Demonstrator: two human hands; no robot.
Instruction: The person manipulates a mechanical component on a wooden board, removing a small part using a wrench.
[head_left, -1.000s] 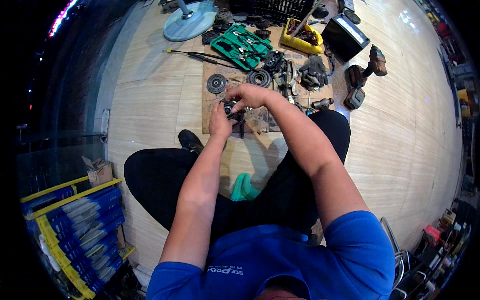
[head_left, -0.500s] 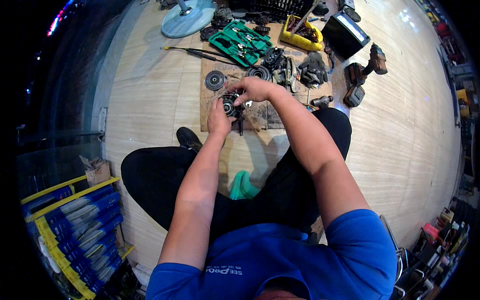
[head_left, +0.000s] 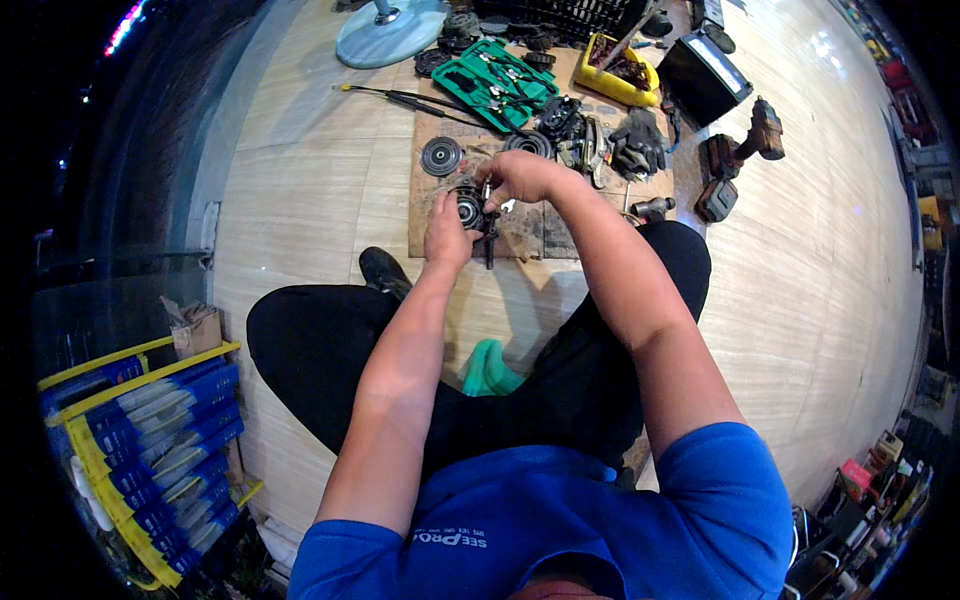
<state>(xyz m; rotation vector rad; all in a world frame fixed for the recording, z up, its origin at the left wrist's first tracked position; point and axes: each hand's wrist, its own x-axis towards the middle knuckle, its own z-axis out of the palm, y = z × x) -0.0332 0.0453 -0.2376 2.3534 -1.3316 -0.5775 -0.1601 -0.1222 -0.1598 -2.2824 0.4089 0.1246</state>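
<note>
While the person sits on the wooden floor (head_left: 300, 200), the left hand (head_left: 447, 228) is wrapped around a round dark metal part (head_left: 470, 207), fingers curled about its rim, holding it just above a brown cardboard sheet (head_left: 530, 230). The right hand (head_left: 522, 178) is closed over the top of the same part, pinching a thin metal tool (head_left: 488, 192) against it; how firmly cannot be told. A dark disc (head_left: 441, 156) lies beyond the left hand, at the sheet's edge. Farther out are a green tool case (head_left: 500, 85), a yellow tray (head_left: 622, 75), dark gloves (head_left: 637, 148) and a cordless drill (head_left: 745, 150) to the right. A fan base (head_left: 392, 30) stands at the top. Blue packets fill a yellow rack (head_left: 140, 440) on the person's left.
</note>
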